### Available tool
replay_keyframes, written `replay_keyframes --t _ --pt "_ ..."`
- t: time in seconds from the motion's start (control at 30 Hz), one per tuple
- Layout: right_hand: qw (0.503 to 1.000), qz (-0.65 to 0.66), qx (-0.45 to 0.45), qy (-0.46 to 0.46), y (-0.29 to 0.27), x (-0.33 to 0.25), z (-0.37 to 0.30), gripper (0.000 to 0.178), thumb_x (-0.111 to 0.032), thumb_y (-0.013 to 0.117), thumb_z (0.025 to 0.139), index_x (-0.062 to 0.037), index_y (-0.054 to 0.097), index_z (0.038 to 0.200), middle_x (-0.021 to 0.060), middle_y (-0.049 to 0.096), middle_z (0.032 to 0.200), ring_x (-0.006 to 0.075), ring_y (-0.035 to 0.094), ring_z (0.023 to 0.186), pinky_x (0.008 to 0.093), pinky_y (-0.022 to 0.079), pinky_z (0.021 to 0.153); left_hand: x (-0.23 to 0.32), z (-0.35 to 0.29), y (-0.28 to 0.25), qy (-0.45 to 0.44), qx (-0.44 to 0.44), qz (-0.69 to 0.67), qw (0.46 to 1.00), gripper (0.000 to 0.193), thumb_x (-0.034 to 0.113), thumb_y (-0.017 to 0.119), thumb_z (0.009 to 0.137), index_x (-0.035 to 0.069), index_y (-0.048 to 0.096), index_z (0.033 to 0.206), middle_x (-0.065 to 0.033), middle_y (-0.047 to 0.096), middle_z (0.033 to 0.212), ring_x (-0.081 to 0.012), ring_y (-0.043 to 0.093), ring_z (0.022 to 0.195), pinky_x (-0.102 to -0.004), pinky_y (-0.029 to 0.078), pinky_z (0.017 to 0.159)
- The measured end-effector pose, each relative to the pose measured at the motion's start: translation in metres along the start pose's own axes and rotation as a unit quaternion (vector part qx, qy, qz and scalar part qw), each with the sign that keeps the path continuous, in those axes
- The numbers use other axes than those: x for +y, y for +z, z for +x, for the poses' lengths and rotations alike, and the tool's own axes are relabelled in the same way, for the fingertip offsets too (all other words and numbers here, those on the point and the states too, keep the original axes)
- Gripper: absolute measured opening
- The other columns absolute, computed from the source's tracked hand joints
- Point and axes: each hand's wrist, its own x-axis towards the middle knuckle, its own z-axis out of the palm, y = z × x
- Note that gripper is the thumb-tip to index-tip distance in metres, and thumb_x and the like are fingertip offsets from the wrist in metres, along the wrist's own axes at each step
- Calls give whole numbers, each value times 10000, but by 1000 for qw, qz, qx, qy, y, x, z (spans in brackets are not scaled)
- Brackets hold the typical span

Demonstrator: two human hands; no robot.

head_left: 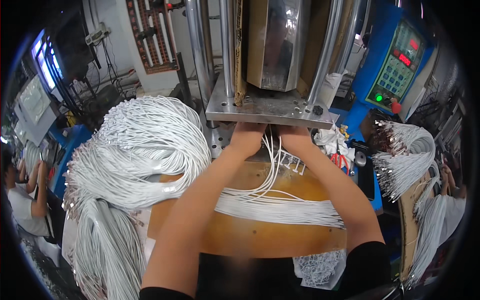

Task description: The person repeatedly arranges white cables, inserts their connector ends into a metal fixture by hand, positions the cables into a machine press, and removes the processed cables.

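Both my hands reach under the thick metal plate of an upright press. My left hand shows only its back and wrist; the plate hides its fingers. Beside it, my right hand is covered at the fingers in the same way. A few white cables run from between the hands down toward me and curve left. Below them, a flat bundle of white cables lies across a brown wooden board. Small white T-shaped pieces lie near my right wrist.
Large piles of white cables crowd the left side. A blue control box with keypad stands at right, beyond red-handled pliers. More cables hang further right. A bag of small white parts sits near my lap. People work at both sides.
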Motion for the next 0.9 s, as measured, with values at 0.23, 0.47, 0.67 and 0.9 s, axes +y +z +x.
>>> replay_keyframes --t 0.23,0.47,0.67,0.9 --pt "957 -185 -223 11 -48 -46 -72 487 -215 627 870 -39 526 1313 218 539 1338 395 490 1255 452 381 1058 34 -89 -93 -37 -72 -236 968 455 145 628 850 -18 524 1262 -263 490 1326 -438 491 1211 -473 417 1024" --pt "931 -202 -303 -20 -105 -112 -236 733 -270 727 752 -26 465 1392 236 427 1455 420 365 1379 536 261 1140 46 -219 -217 -32 -201 -183 962 562 280 702 819 27 538 1293 -210 474 1394 -364 492 1262 -485 388 1064" --pt "898 -322 -299 -27 -94 -116 -253 727 -262 727 729 -67 488 1387 208 400 1477 430 343 1384 578 235 1136 49 -248 -204 -9 -260 -19 965 759 231 772 618 43 536 1314 -208 469 1414 -377 452 1319 -501 333 1121" --pt "914 -297 -274 -19 -90 -112 -256 680 -192 696 740 -69 500 1379 208 395 1481 425 326 1398 564 238 1140 51 -249 -205 -20 -246 -27 969 762 188 763 621 47 525 1331 -197 460 1430 -370 444 1333 -497 333 1125"
